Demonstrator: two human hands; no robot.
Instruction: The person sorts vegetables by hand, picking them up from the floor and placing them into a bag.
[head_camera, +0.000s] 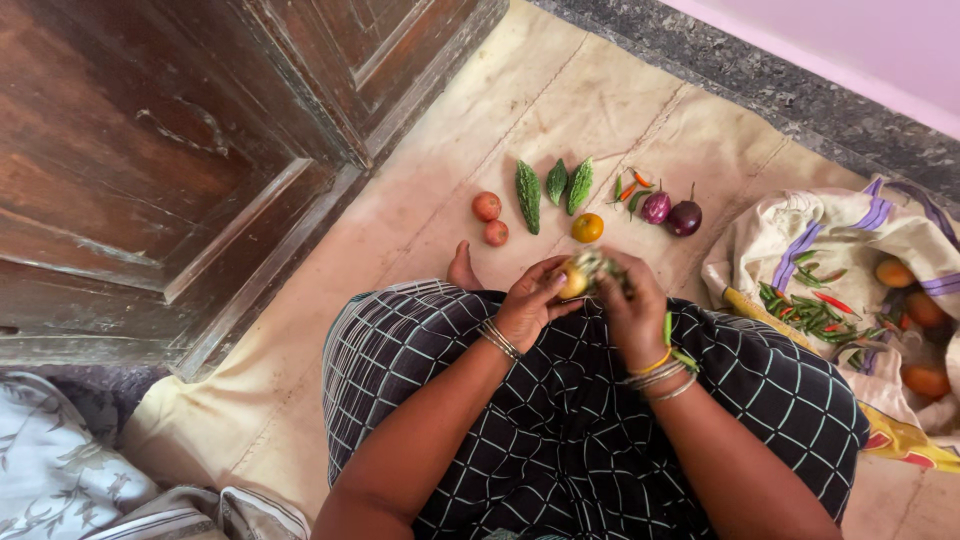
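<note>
Fingers of the left hand (528, 300) are closed around a small yellow tomato (573, 281), with the thumb on its top. The right hand (632, 305) is just beside it; its fingers are bent around a bunch of green stems (598, 263) that touches the tomato, gripping it. Both hands are held above the lap, over a black skirt with white checks (560, 420). Each wrist carries thin metal bangles, and the right wrist has also a yellow one. A few green chillies (676, 342) lie on the skirt near the right wrist.

In front of the knees, on a beige floor cloth (560, 110), some vegetables are put in a row: two red tomatoes (490, 217), three bitter gourds (552, 186), one orange tomato (587, 227), some small red and green chillies (632, 190), and two purple brinjals (671, 213). One bare foot (462, 268) shows near the red tomatoes.

On the right side lies an open cloth bag (820, 235) with purple stripes. Inside it are more green and red chillies (812, 310) and several orange tomatoes (912, 320). On the left stands a dark wooden door (180, 150).
</note>
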